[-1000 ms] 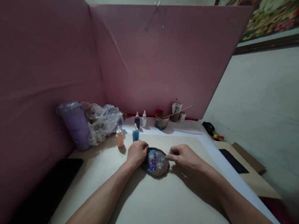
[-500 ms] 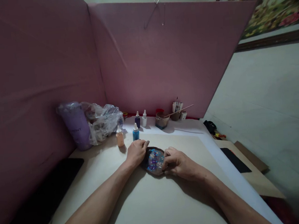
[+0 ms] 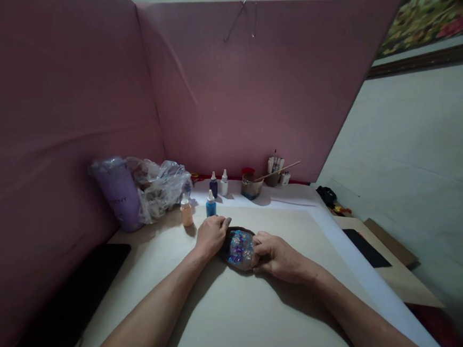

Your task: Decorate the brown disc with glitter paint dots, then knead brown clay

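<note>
A small round dish (image 3: pixel 241 251) with a dark brown rim lies on the pale table sheet, with blue, purple and pinkish dabs across its inside. My left hand (image 3: pixel 212 236) grips the dish's upper left rim, thumb at the edge and fingers mostly out of sight. At the dish's right rim, my right hand (image 3: pixel 273 254) is closed with bent, pinched fingers; it covers that part of the rim, and whether anything small is between the fingertips cannot be seen. Just beyond my left hand stand a blue paint bottle (image 3: pixel 210 205) and an orange paint bottle (image 3: pixel 186 213).
Farther back are a purple bottle (image 3: pixel 214 187), a white bottle (image 3: pixel 224 184), a cup with a brush across it (image 3: pixel 252 187) and a brush holder (image 3: pixel 273 171). A purple tumbler (image 3: pixel 120 198) and a crumpled plastic bag (image 3: pixel 158 190) stand left. Pink panels (image 3: pixel 241 87) enclose the back and left.
My right hand has shifted very slightly along the dish's right rim, its fingers a little more curled. My left hand and the dish stay put; the camera view has moved slightly.
</note>
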